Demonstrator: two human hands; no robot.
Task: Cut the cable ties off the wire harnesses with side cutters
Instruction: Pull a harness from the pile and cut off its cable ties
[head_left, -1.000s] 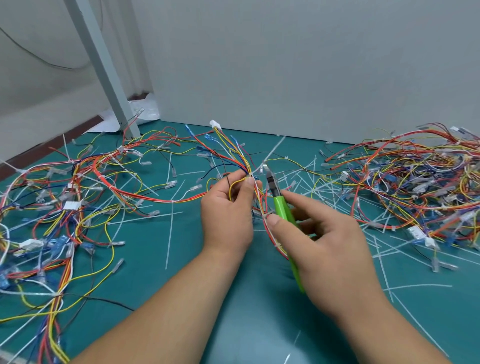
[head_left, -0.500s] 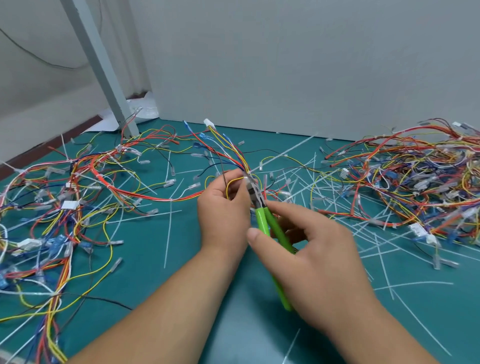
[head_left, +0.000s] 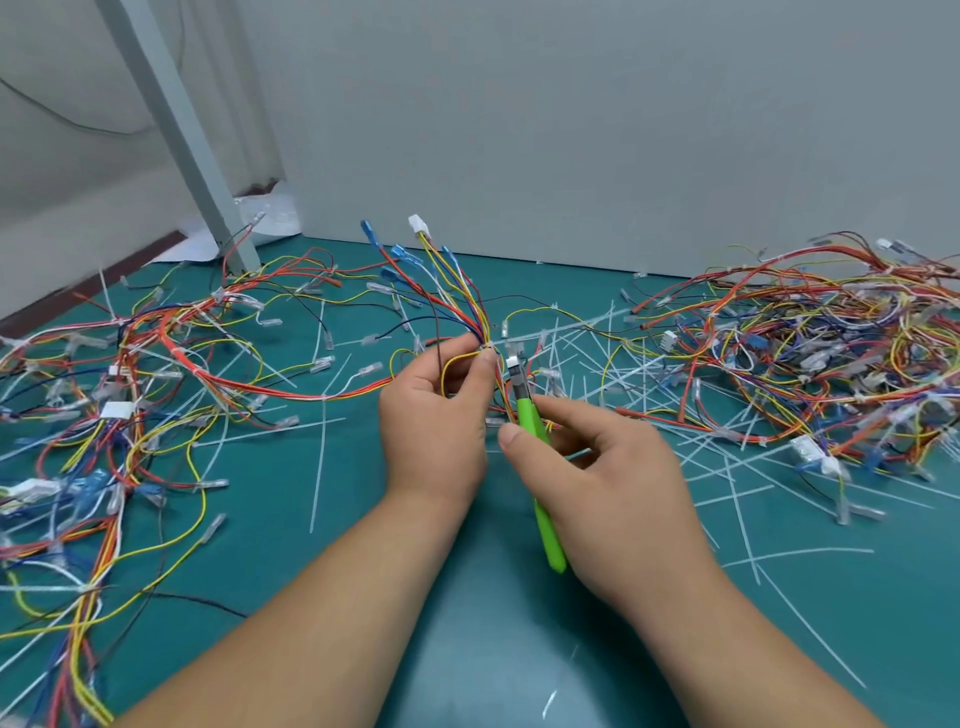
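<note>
Side cutters (head_left: 530, 421), gripped in my right hand (head_left: 613, 483), have pulled their tip slightly back from the wire harness (head_left: 462, 296) that my left hand (head_left: 434, 421) pinches above the surface (head_left: 467, 649), so I judge the white cable tie (head_left: 488, 346) there is perhaps just cut.

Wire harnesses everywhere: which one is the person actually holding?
The multicoloured wire bundle fanning up from the left hand, topped by a white plastic connector. The left tangle and right tangle lie on the teal mat.
</note>
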